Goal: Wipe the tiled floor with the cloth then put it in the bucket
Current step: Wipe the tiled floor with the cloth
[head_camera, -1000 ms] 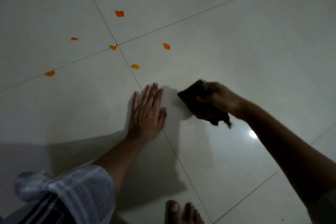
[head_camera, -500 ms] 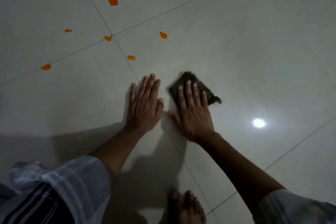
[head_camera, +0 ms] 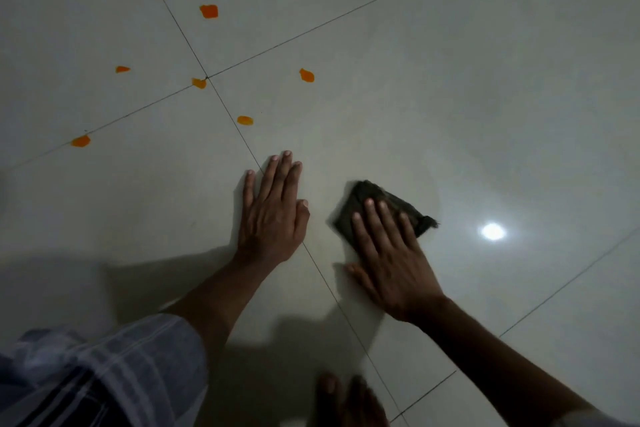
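At the bottom edge, bare toes (head_camera: 349, 399) show dimly in shadow, cut off by the frame and too dark to make out in detail. To the lower left a striped, rolled-up sleeve (head_camera: 104, 374) covers the left arm above the elbow, and part of it runs out of view. At the lower right corner the right forearm is also cropped, with a pale strip of fabric only faintly visible there. The left hand (head_camera: 273, 211) lies flat on the tiled floor (head_camera: 485, 97), palm down, fingers straight and close together, thumb tucked alongside, holding nothing; it rests just across a grout line. The right hand (head_camera: 391, 253) is also open and flat, fingers spread a little, pressing down on the cloth (head_camera: 374, 199), a dark, crumpled piece lying on the floor just right of the left hand. The fingers cover the cloth's near half, so its full shape cannot be told; a frayed corner sticks out to the right. Just beyond that corner sits a bright light reflection (head_camera: 491, 231) on the glossy tile. Farther off, six small orange scraps (head_camera: 245, 120) lie scattered around the crossing of the grout lines. The bucket is not in view.
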